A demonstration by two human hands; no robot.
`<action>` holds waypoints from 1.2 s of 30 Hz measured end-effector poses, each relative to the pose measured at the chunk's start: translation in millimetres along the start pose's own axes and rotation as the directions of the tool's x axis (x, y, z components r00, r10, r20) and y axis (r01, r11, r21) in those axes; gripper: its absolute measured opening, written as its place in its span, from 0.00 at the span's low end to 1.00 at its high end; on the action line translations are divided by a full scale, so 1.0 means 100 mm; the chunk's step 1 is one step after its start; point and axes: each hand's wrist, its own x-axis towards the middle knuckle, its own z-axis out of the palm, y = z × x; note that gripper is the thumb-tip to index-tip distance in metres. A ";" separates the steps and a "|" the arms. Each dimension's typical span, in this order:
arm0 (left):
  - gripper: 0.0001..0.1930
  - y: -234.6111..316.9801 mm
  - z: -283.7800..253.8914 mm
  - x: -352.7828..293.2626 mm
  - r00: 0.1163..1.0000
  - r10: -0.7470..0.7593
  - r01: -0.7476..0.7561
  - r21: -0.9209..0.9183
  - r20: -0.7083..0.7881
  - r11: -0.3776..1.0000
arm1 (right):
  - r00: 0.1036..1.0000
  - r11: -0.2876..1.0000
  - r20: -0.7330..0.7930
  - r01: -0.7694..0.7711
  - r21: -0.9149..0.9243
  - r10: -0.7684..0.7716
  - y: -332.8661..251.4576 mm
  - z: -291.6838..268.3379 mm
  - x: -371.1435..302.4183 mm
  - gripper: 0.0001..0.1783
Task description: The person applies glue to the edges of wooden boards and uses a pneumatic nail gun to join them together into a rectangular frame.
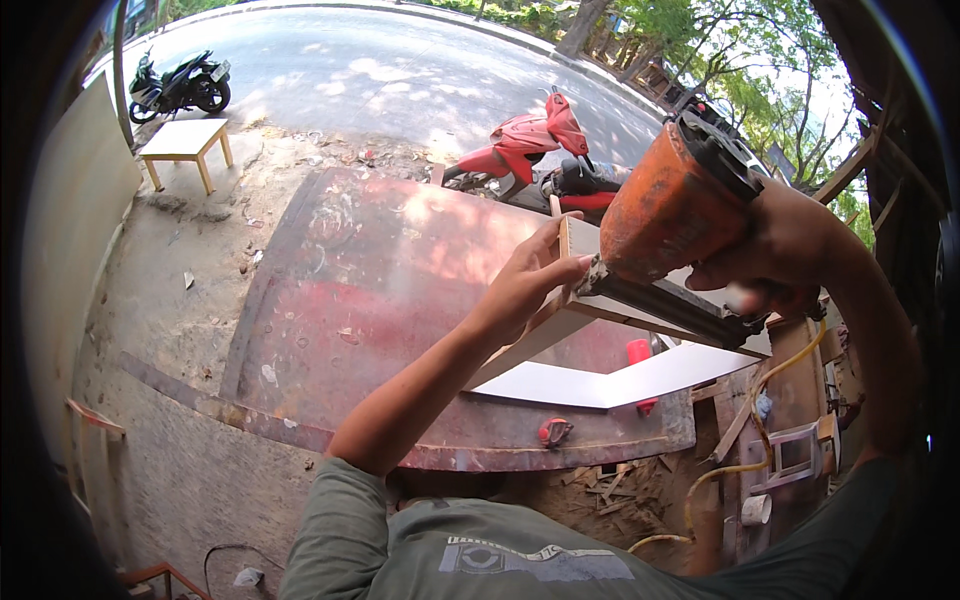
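My right hand (785, 235) is wrapped round the handle of a worn orange nail gun (665, 205). The gun's long magazine lies along the upper edge of a white wooden frame (655, 375), and its nose is by the frame's near corner. At that same corner my left hand (535, 275) grips the board, thumb close to the nose. The frame stands on a worn red worktable (360, 310). A red tape measure (555, 432) lies near the table's front edge, and a red bottle-like object (638, 351) shows inside the frame.
A yellow air hose (765, 395) hangs at the right, beside wood offcuts and a white roll (757, 510). Beyond the table stands a red motorbike (520, 145). At far left are a small white-topped table (185, 140) and a dark motorbike (185, 88).
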 end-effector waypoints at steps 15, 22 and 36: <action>0.32 0.10 0.07 -0.03 1.000 -0.018 0.018 0.133 0.003 0.991 | 0.994 0.998 0.106 0.043 -0.045 -0.038 0.05 -0.04 -0.07 0.27; 0.34 0.11 0.09 -0.03 1.000 -0.021 0.022 0.070 -0.014 0.997 | 0.978 0.978 0.040 0.206 -0.022 -0.205 0.25 0.00 0.01 0.24; 0.36 0.09 0.03 0.02 0.999 -0.036 0.039 0.081 -0.039 0.996 | 0.994 0.996 0.062 0.091 -0.008 -0.090 0.38 -0.03 -0.05 0.25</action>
